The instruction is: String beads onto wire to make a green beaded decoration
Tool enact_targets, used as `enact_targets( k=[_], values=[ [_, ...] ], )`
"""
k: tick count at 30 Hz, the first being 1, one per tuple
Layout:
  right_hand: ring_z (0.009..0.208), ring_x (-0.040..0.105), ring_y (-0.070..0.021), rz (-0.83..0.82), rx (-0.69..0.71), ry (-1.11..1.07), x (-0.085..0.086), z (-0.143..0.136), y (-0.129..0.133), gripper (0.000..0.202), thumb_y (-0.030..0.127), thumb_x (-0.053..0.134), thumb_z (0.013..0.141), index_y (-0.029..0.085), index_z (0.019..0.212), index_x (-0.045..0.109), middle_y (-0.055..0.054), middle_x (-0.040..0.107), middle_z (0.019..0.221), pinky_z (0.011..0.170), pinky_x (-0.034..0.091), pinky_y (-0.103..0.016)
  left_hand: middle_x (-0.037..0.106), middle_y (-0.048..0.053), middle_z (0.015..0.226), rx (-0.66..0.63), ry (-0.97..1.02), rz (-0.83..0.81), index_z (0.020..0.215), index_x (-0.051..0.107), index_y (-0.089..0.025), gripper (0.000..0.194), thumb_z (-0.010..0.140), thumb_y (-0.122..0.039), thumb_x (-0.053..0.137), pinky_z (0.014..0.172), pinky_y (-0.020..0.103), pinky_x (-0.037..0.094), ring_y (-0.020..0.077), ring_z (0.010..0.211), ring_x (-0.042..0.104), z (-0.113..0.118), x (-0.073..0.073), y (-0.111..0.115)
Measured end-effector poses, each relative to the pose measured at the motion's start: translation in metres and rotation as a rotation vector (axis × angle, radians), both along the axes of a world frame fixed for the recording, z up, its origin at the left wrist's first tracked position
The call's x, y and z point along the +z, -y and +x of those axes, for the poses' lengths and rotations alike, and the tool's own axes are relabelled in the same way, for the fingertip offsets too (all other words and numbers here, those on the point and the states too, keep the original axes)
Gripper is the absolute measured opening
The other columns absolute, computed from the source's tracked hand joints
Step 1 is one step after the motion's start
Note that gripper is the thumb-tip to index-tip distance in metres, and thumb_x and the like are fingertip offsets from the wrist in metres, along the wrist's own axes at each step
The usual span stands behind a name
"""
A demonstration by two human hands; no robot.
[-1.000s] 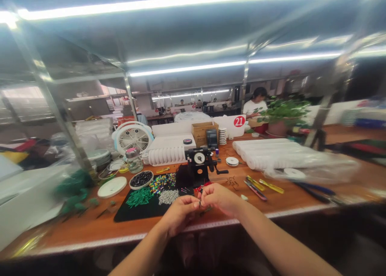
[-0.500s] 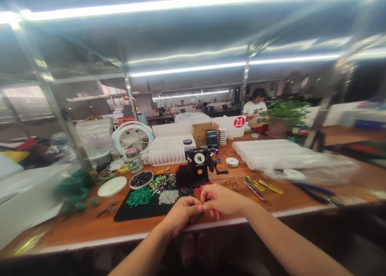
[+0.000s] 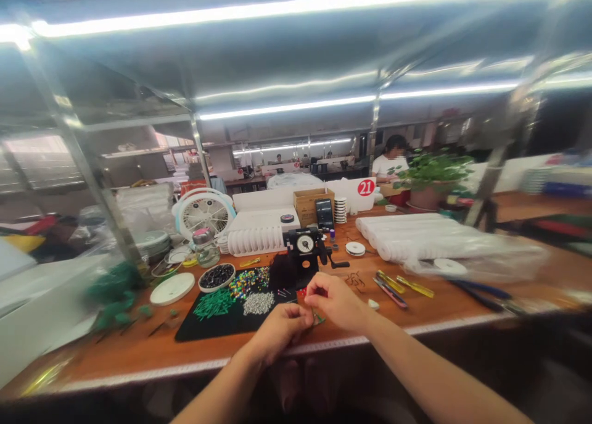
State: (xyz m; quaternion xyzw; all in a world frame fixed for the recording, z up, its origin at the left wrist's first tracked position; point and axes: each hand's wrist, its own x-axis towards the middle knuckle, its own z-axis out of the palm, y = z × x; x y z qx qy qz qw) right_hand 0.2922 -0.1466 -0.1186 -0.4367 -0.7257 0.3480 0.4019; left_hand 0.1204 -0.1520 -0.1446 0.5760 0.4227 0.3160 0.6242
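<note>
Green sticks [image 3: 215, 303] and silver beads [image 3: 258, 303] heaped on the mat [image 3: 197, 332]: plenty left.
By the counter's [image 3: 124, 348] front edge, my left hand [image 3: 287, 324] and right hand [image 3: 335, 299] are pinched closed; on what, I can't tell.

Your tube light [image 3: 296, 7] glares overhead; your desk [image 3: 124, 350] blurs (and stretches) toward its front-left corner, dark below its front edge.

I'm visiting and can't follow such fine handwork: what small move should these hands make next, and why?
Perhaps ease the bare right hand down to the bare left hand: both look pinched, and a small gap parts them, so joint work would need them to meet. Anything held is too small to make out.
</note>
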Motion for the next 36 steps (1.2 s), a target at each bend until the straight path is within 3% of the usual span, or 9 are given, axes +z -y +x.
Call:
enact_targets(
  k=[5, 10, 13, 18, 22, 27, 32, 36],
  values=[
    [0.07, 0.053, -0.0145, -0.082, 0.02, -0.053, -0.003, 0.006, -0.001, 0.017, 0.031, 0.057, 0.078, 0.016, 0.08, 0.065, -0.002, 0.064, 0.076, 0.063, 0.04, -0.025, 0.042, -0.006, 0.045, 0.058, 0.084, -0.028, 0.066, 0.058, -0.015, 0.037, 0.057, -0.045, 0.077, 0.043, 0.024, 0.011, 0.0058, 0.04, 0.023, -0.003, -0.001, 0.002],
    [0.067, 0.055, -0.0142, -0.156, 0.145, -0.083, -0.007, 0.006, 0.003, 0.011, 0.026, 0.064, 0.07, 0.015, 0.07, 0.065, 0.0, 0.064, 0.069, 0.061, 0.039, -0.023, 0.039, -0.006, 0.043, 0.052, 0.113, -0.038, 0.064, 0.057, -0.014, 0.039, 0.056, -0.044, 0.08, 0.044, 0.023, 0.011, 0.0056, 0.04, 0.023, -0.002, -0.002, 0.002],
    [0.064, 0.051, -0.0135, -0.093, 0.071, -0.121, -0.011, -0.002, 0.004, 0.009, 0.021, 0.06, 0.07, 0.015, 0.063, 0.061, 0.001, 0.06, 0.063, 0.059, 0.037, -0.023, 0.039, -0.007, 0.044, 0.056, 0.126, -0.014, 0.064, 0.056, -0.014, 0.04, 0.056, -0.046, 0.08, 0.044, 0.023, 0.012, 0.0056, 0.041, 0.023, -0.003, -0.003, 0.003],
    [0.067, 0.049, -0.0137, -0.057, -0.032, -0.184, -0.008, -0.012, 0.007, 0.013, 0.027, 0.056, 0.075, 0.016, 0.067, 0.057, 0.001, 0.056, 0.066, 0.063, 0.037, -0.025, 0.036, -0.008, 0.047, 0.11, 0.136, 0.082, 0.07, 0.058, -0.014, 0.044, 0.057, -0.051, 0.078, 0.046, 0.022, 0.014, 0.006, 0.044, 0.022, -0.007, -0.002, 0.001],
    [0.066, 0.048, -0.0133, -0.071, -0.01, -0.285, -0.002, -0.017, 0.012, 0.016, 0.03, 0.058, 0.075, 0.016, 0.068, 0.057, 0.001, 0.055, 0.066, 0.063, 0.037, -0.025, 0.043, -0.005, 0.051, 0.115, 0.086, 0.207, 0.066, 0.061, -0.013, 0.038, 0.06, -0.047, 0.078, 0.049, 0.022, 0.02, 0.008, 0.049, 0.029, -0.011, 0.01, -0.002],
    [0.057, 0.04, -0.01, -0.144, 0.063, -0.432, 0.0, -0.022, 0.017, 0.022, 0.036, 0.064, 0.074, 0.016, 0.068, 0.057, 0.004, 0.048, 0.06, 0.054, 0.032, -0.023, 0.05, -0.002, 0.057, 0.015, 0.023, 0.339, 0.065, 0.066, -0.013, 0.028, 0.065, -0.038, 0.077, 0.056, 0.023, 0.029, 0.0107, 0.058, 0.037, -0.017, 0.036, 0.001],
    [0.047, 0.03, -0.0064, -0.217, 0.159, -0.533, 0.005, -0.024, 0.028, 0.029, 0.043, 0.068, 0.072, 0.017, 0.067, 0.055, 0.007, 0.039, 0.052, 0.046, 0.024, -0.022, 0.047, -0.003, 0.054, -0.021, -0.016, 0.334, 0.063, 0.062, -0.014, 0.028, 0.066, -0.039, 0.075, 0.051, 0.023, 0.024, 0.0091, 0.051, 0.033, -0.021, 0.051, 0.014],
    [0.042, 0.024, -0.004, -0.288, 0.243, -0.597, 0.01, -0.025, 0.038, 0.031, 0.043, 0.07, 0.071, 0.017, 0.069, 0.054, 0.008, 0.036, 0.051, 0.042, 0.017, -0.021, 0.053, -0.001, 0.057, -0.013, 0.007, 0.362, 0.061, 0.064, -0.014, 0.025, 0.064, -0.036, 0.077, 0.056, 0.023, 0.03, 0.011, 0.056, 0.039, -0.023, 0.055, 0.023]
  ],
)
